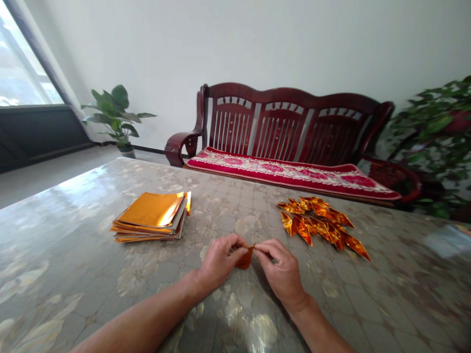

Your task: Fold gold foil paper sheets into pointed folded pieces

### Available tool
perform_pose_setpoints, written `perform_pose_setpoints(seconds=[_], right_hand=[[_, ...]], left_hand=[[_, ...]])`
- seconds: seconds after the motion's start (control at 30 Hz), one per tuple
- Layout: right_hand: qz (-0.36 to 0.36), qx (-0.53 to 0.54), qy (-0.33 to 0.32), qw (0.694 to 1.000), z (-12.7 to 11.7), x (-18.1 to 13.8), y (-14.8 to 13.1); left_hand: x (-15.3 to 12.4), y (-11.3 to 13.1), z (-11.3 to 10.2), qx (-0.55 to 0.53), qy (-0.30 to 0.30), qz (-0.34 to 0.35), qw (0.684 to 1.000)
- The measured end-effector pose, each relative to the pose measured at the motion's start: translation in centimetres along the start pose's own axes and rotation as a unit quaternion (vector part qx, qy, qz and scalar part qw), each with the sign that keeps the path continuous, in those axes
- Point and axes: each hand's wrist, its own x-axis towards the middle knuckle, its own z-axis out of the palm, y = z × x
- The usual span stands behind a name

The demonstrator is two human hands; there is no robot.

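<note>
Orange-gold foil piece, low over the table: left hand and right hand each pinch an opposite end between thumb and closed fingertips, seemingly to keep the thin sheet steady. Left of the piece, well apart, a squared stack of flat foil sheets; right of it and farther back, a loose heap of folded foil shapes, both apparently lying within reach. Open tabletop surrounds the piece; the far edge and a wooden bench lie well beyond it.
</note>
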Motion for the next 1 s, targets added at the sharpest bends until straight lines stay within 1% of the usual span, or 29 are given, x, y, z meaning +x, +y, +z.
perform_pose_setpoints(seconds=[0.2, 0.4, 0.63, 0.7, 0.9, 1.0], right_hand=[[0.004, 0.027, -0.016, 1.0, 0.0, 0.0, -0.2], [0.017, 0.036, 0.012, 0.999, 0.0, 0.1, -0.3], [0.032, 0.064, 0.017, 0.997, 0.1, 0.1, -0.8], [0.033, 0.068, 0.016, 0.997, 0.1, 0.1, -1.0], [0.014, 0.069, -0.001, 0.997, -0.2, 0.3, -1.2], [0.025, 0.07, 0.004, 0.997, 0.0, 0.3, -1.3]], left_hand=[[-0.3, 0.1, 0.0, 0.046, 0.03, 0.037, 0.998], [-0.6, 0.2, -0.2, 0.081, 0.045, 0.117, 0.989], [-0.6, 0.5, -0.5, 0.111, 0.032, 0.215, 0.97], [-0.6, 0.5, -0.5, 0.118, 0.031, 0.227, 0.966], [-0.7, 0.4, -0.4, 0.105, 0.035, 0.228, 0.967], [-0.7, 0.5, -0.4, 0.105, 0.038, 0.231, 0.966]])
